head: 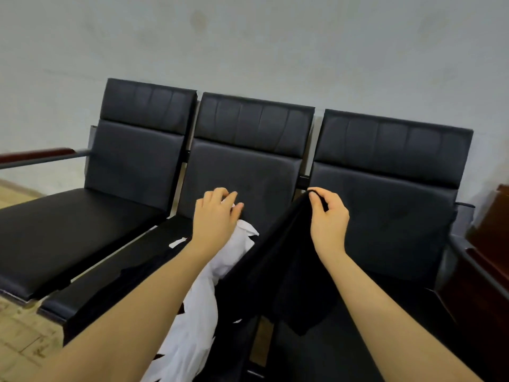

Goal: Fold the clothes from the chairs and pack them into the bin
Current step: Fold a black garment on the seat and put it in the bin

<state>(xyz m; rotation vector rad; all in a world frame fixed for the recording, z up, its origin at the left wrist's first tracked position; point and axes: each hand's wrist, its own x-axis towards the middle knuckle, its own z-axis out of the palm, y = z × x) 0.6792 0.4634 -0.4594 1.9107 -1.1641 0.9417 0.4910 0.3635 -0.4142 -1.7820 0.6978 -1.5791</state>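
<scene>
Three black padded chairs stand in a row against the wall; the middle chair (248, 166) is right in front of me. My left hand (216, 213) grips the top of a white garment (198, 312), which hangs down under my forearm. My right hand (327, 213) pinches an edge of a black garment (278, 271) and holds it up in front of the right chair (391, 188). More dark cloth with a small white label (177, 242) lies on the middle seat. No bin is in view.
The left chair (91, 216) has a bare seat and a wooden armrest (38, 155). Dark wooden furniture (490, 244) stands at the right edge. A pale wall runs behind the chairs, and tiled floor (24, 340) shows at lower left.
</scene>
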